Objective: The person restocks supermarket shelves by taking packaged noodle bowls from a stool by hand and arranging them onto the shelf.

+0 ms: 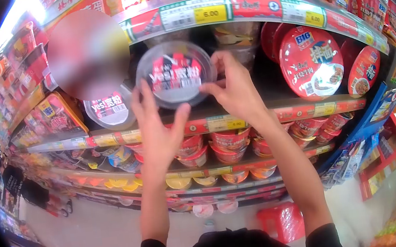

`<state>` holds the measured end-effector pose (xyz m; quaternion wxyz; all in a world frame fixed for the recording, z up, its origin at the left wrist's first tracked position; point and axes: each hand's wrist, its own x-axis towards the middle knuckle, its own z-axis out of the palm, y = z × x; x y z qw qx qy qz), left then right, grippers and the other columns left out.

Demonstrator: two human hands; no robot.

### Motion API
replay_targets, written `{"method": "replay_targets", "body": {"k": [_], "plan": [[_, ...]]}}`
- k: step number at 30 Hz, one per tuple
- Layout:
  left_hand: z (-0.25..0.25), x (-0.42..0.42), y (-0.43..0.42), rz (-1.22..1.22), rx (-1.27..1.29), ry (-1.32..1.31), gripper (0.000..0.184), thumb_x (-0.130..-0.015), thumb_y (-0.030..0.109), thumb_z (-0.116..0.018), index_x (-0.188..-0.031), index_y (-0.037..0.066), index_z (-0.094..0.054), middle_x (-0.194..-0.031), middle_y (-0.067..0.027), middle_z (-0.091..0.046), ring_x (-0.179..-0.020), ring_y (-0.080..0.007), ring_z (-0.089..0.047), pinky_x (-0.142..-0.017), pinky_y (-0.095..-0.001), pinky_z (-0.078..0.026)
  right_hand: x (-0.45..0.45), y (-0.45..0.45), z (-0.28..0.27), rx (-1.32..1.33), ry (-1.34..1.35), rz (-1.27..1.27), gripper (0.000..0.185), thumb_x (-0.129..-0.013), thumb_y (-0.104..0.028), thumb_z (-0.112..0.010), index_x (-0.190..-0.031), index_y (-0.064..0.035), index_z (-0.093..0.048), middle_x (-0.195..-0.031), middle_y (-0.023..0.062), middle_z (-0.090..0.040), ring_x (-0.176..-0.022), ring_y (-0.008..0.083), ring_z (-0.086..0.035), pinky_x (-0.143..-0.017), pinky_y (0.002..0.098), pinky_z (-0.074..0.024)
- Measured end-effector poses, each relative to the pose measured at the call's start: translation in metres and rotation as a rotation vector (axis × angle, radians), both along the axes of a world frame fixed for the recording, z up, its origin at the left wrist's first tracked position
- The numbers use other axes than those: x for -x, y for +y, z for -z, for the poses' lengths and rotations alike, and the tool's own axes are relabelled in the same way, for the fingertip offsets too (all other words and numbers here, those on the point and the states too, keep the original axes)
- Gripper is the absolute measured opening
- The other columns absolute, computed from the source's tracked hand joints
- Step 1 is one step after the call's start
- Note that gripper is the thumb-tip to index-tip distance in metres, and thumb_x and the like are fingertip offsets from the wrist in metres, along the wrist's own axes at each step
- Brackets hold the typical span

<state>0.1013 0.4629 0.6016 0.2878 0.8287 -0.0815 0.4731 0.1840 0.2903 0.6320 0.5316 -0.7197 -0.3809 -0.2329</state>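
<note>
A round instant noodle bowl [175, 72] with a clear lid and a pink and black label is tipped toward me at the middle shelf. My right hand [235, 87] grips its right rim, thumb on the front and fingers curled behind. At the lower left rim, my left hand [158, 120] holds the bowl between spread fingers and thumb. A similar lidded bowl [110, 109] stands on the shelf to the left, partly covered by a blurred round patch. To the right of my hands, a big red noodle bowl [310, 62] faces outward.
Price labels line the shelf edge [285, 114]. Lower shelves hold several red noodle cups [229, 142]. A blue rack [356, 139] juts out at right. On the floor near me is a red basket [282, 221]. Another person [32, 191] stands at far left.
</note>
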Motion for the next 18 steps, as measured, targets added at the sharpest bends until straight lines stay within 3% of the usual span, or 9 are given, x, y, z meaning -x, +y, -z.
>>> {"method": "replay_targets", "body": {"k": [2,5,12,18], "plan": [[0.001,0.010,-0.009,0.011,0.032,0.029,0.089,-0.078,0.023,-0.073,-0.143,-0.002,-0.018,-0.141,-0.0297,-0.020,-0.130,-0.0422,-0.030,-0.106,-0.0430,-0.029,-0.003,0.001,0.003,0.126,0.002,0.033,0.047,-0.070,-0.003,-0.075,-0.103,0.0005,-0.041,-0.090,0.0197,-0.054,-0.078,0.0304,-0.056,-0.067,0.0398,-0.0447],[0.003,0.015,-0.002,-0.029,-0.019,0.039,0.087,-0.076,0.022,-0.073,-0.143,-0.001,-0.021,-0.141,-0.0288,-0.021,-0.130,-0.0421,-0.030,-0.105,-0.0432,-0.030,0.000,-0.001,-0.001,0.157,0.075,0.004,0.048,-0.072,-0.006,-0.075,-0.104,0.0011,-0.040,-0.088,0.0181,-0.058,-0.076,0.0300,-0.059,-0.068,0.0385,-0.0462],[0.000,0.022,0.014,-0.004,-0.050,0.073,0.077,-0.074,0.018,-0.075,-0.137,0.000,-0.035,-0.137,-0.0246,-0.027,-0.123,-0.0375,-0.039,-0.101,-0.0419,-0.034,-0.002,-0.002,0.002,0.048,0.001,-0.025,0.044,-0.075,-0.010,-0.075,-0.108,-0.0015,-0.048,-0.082,0.0102,-0.059,-0.070,0.0165,-0.057,-0.064,0.0304,-0.0482],[0.013,0.015,0.030,-0.100,-0.055,0.041,0.072,-0.073,0.017,-0.074,-0.137,0.007,-0.041,-0.129,-0.0176,-0.033,-0.117,-0.0316,-0.040,-0.101,-0.0408,-0.033,0.000,0.003,0.005,0.021,-0.084,-0.088,0.042,-0.079,-0.011,-0.071,-0.112,-0.0019,-0.047,-0.077,0.0090,-0.055,-0.067,0.0178,-0.053,-0.062,0.0309,-0.0461]]}}
